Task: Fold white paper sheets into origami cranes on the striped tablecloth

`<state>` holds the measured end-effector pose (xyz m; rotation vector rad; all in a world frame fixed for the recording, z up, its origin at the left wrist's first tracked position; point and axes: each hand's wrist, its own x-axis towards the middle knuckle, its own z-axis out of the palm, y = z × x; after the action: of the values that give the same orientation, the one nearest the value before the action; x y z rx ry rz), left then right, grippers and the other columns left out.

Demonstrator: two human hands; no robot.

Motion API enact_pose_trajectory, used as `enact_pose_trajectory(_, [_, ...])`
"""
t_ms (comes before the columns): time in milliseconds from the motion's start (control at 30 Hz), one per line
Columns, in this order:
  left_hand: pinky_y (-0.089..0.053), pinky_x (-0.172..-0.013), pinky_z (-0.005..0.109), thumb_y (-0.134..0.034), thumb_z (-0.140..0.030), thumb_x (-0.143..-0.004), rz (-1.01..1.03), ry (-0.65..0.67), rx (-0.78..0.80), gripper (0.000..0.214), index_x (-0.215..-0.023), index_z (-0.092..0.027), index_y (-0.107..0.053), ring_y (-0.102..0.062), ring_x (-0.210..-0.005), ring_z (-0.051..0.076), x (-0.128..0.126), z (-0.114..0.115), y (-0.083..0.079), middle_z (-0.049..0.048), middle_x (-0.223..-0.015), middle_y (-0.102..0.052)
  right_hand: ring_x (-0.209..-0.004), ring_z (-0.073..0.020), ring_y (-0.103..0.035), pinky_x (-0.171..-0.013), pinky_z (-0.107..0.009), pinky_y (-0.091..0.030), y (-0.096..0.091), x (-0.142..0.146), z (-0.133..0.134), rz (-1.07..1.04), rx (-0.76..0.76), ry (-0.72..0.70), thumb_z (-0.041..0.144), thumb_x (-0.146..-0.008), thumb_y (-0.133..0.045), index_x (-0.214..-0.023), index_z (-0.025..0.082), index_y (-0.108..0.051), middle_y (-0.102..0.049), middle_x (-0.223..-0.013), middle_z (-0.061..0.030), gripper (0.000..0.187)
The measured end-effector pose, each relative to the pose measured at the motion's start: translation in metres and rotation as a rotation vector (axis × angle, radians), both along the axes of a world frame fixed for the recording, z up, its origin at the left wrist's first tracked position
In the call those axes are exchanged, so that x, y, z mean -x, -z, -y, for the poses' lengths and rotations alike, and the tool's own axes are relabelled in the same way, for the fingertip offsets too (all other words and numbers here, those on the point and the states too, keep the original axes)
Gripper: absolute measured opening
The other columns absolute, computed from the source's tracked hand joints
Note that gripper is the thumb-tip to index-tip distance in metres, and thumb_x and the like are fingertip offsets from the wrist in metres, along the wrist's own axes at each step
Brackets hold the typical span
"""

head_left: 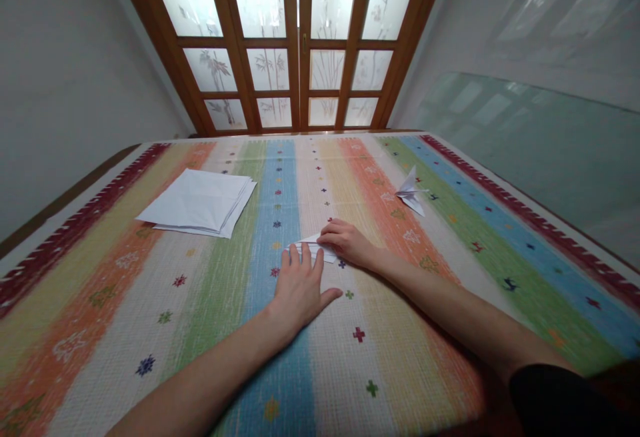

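Observation:
A small folded sheet of white paper lies on the tablecloth in the middle of the table, with creases across it. My left hand rests palm down with its fingers spread, the fingertips pressing on the paper's left and near part and the thumb stretched to the right. At the paper's right end, my right hand has its fingers bent together on the upper edge. Its fingers cover that corner, so part of the paper is hidden.
A stack of white paper sheets lies at the left. Toward the right stands a folded white paper crane. The striped tablecloth covers the table. Beyond the far edge are wooden doors with frosted panes.

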<state>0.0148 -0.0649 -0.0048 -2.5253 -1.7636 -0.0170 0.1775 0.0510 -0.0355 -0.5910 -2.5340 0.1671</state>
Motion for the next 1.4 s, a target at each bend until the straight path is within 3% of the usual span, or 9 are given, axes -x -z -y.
enact_pose_trajectory(467, [-0.038,-0.094,0.052,-0.043,-0.076,-0.079,-0.033,-0.045,-0.022,0.089,-0.137,-0.009,-0.048,-0.047,-0.119,0.041,0.000,0.000,-0.004,0.0247,-0.130,-0.055,-0.083,-0.0205,-0.056,-0.082,-0.037,-0.044,-0.001,-0.002,0.000,0.077,-0.045,0.016,0.022,-0.094,-0.051,-0.092,0.021,-0.073,-0.071,-0.089,-0.0087,0.022])
enact_pose_trajectory(700, [-0.025,-0.109,0.056,-0.043,-0.075,-0.080,-0.029,0.006,-0.028,0.090,-0.140,-0.008,-0.045,-0.031,-0.137,0.042,0.002,-0.003,0.003,0.0237,-0.150,-0.036,-0.082,-0.0198,-0.057,-0.082,-0.037,-0.045,-0.003,-0.003,0.000,0.115,-0.078,-0.017,0.021,-0.095,-0.047,-0.095,0.020,-0.072,-0.071,-0.088,-0.0086,0.025])
enact_pose_trajectory(1033, [-0.029,-0.108,0.055,-0.041,-0.075,-0.081,-0.003,0.012,0.019,0.091,-0.143,-0.008,-0.042,-0.035,-0.137,0.042,0.004,-0.005,0.008,0.0251,-0.147,-0.040,-0.084,-0.0194,-0.058,-0.083,-0.036,-0.045,-0.003,-0.004,-0.001,0.133,-0.091,-0.065,0.016,-0.096,-0.043,-0.097,0.019,-0.071,-0.070,-0.090,-0.0093,0.028])
enact_pose_trajectory(1400, [-0.024,-0.110,0.058,-0.039,-0.077,-0.080,-0.003,0.018,0.066,0.095,-0.143,-0.005,-0.040,-0.028,-0.139,0.045,0.006,-0.008,0.008,0.0285,-0.149,-0.034,-0.079,-0.0200,-0.054,-0.080,-0.035,-0.042,-0.007,-0.005,0.003,0.186,-0.239,-0.102,0.020,-0.098,-0.040,-0.091,0.016,-0.069,-0.068,-0.081,-0.0082,0.030])
